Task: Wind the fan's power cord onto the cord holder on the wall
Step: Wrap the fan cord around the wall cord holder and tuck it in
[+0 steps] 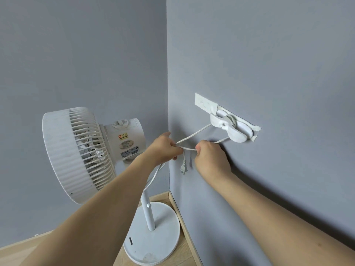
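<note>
head view, left to right: we see one white pedestal fan (76,150) standing in the corner, its grille facing left and its round base (153,235) on the wood floor (17,252) at the foot of the grey wall (269,54). one thin pole (148,210) rises from the base to the motor housing.

our left hand (163,146) reaches in from the lower left, forearm stretched out, fingers curled and pinching the white power cord (192,134) just in front of the corner. below that hand one run of cord drops toward the fan's pole. one plug (183,167) hangs down between our two hands, close to the wall, its prongs pointing down.

our right hand (209,156) comes in from the lower right, knuckles up, closed around the cord near the wall; a short piece of cord spans the gap between the two hands, which sit near each other but do not touch.

one white cord holder (230,128) is fixed on the wall up and to the right of the hands, on a strip of pale tape (205,103). the only thing it holds is the cord: two strands leave it, the upper one to our left hand and the lower one to our right hand. how many turns sit on it we cannot tell.
</note>
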A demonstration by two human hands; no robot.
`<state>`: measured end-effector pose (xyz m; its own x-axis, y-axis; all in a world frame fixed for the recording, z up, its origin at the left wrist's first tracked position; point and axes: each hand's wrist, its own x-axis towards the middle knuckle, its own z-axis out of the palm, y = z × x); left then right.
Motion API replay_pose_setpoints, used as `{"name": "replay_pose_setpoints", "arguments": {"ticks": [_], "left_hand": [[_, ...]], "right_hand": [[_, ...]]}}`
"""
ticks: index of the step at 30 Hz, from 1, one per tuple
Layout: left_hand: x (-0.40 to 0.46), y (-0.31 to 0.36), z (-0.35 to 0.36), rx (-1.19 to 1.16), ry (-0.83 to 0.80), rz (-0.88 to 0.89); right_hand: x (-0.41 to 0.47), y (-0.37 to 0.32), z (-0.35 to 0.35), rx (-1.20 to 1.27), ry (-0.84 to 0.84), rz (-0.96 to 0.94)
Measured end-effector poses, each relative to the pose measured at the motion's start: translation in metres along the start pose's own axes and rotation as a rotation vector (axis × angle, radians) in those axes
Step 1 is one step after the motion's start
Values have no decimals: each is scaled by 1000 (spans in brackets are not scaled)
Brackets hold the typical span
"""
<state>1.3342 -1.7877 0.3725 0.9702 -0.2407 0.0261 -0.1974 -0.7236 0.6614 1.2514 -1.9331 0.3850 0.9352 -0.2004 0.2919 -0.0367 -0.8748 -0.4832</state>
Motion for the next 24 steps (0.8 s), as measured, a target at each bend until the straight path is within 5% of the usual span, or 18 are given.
{"name": "replay_pose_setpoints", "arguments": {"ticks": [7, 13, 20, 24], "left_hand": [[-2, 4, -2, -62, -170, -86], [2, -2, 2, -176, -109, -81], [-1, 5, -14, -520, -243, -85], [14, 12, -25, -803, 2, -194]], "right_hand": [[0, 1, 2, -24, 35, -15], [0, 3, 4, -43, 35, -31], [-1, 3, 3, -58, 38, -34], [-2, 4, 6, -75, 41, -13]]}}
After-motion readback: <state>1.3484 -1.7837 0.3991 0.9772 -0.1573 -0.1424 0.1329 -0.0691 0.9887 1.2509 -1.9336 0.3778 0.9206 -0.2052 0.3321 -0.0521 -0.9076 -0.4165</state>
